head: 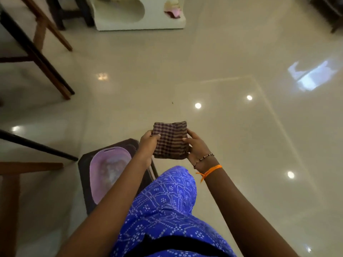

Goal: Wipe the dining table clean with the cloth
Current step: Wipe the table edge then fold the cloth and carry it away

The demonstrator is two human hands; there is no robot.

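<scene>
Head view, centre of the frame: both hands, left hand (148, 143) and right hand (196, 147), grasp a folded checked cloth (169, 140) by its side edges above the floor. Soft and light, it likely suits an edge grip.

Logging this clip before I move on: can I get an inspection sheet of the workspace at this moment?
Surface: glossy pale floor; dark table edge at left, top not in view.
Job's things: folded checked cloth held up in front of the person, over the floor.
Clutter: pink basin on a dark stool at lower left.
Hands: left hand and right hand each grip a side of the cloth, fingers curled round it.
Cables: nothing seen.
Surroundings: wooden chair legs at upper left, white cabinet at the far end.
</scene>
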